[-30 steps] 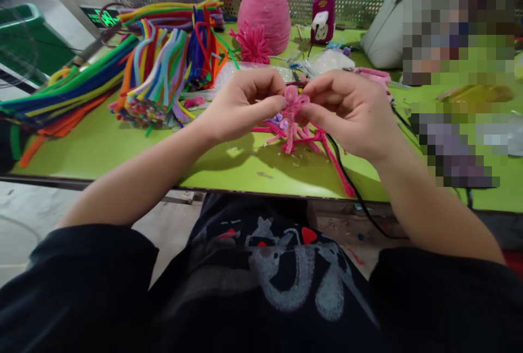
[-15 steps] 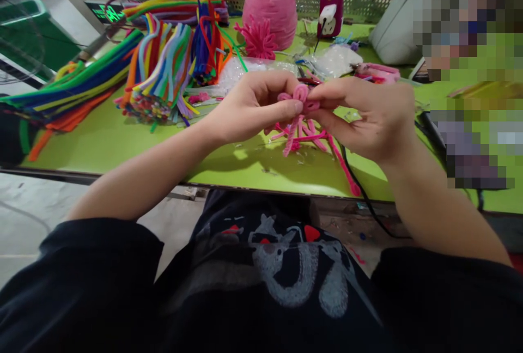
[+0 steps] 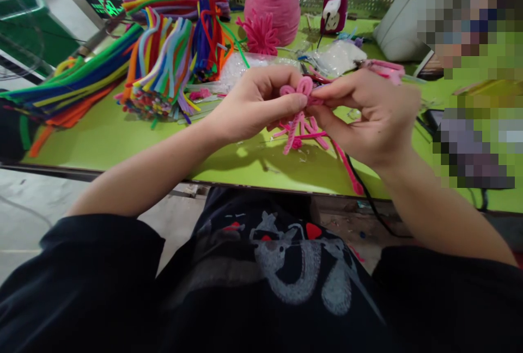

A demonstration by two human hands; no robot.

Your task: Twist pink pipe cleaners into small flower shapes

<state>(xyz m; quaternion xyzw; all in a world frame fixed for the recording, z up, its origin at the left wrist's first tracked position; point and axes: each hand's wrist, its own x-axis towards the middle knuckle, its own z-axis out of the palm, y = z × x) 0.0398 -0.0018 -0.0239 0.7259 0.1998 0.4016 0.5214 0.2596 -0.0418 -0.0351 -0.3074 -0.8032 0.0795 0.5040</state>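
A pink pipe-cleaner figure (image 3: 300, 108) is held up above the green tabletop (image 3: 122, 140), pinched between both hands near the middle of the view. The left hand (image 3: 253, 103) is closed on it from the left, thumb pressed over curled fingers (image 3: 281, 108) right at the looped top. The right hand (image 3: 368, 116) is closed on it from the right, forefinger and thumb clamped against the same loops, the other fingers tucked beneath. The loops are seen poking up between the two thumbs, and the twisted stem is hung down below the hands, just above the tabletop.

Under the hands, loose pink stems (image 3: 322, 138) are spread on the tabletop, one long piece (image 3: 349, 170) run out toward the near edge. A black cable (image 3: 368, 195) is draped over that edge just beside it.

To the far left, a big bundle of coloured pipe cleaners (image 3: 163, 64) is fanned out, with longer green, blue and orange ones (image 3: 69, 89) laid along the left side. Farther back, a pink yarn ball (image 3: 272, 1) is stood against the mesh, a spiky pink pompom (image 3: 259, 34) touching its front. A plug adapter (image 3: 335, 7) is seen to the right of the ball, and clear bags (image 3: 337, 59) are laid near it. A pink tool (image 3: 384, 68) is glimpsed just past the right hand; what it is cannot be told. The right side of the tabletop is blurred out. A dark printed shirt (image 3: 286, 271) is filling the near foreground.
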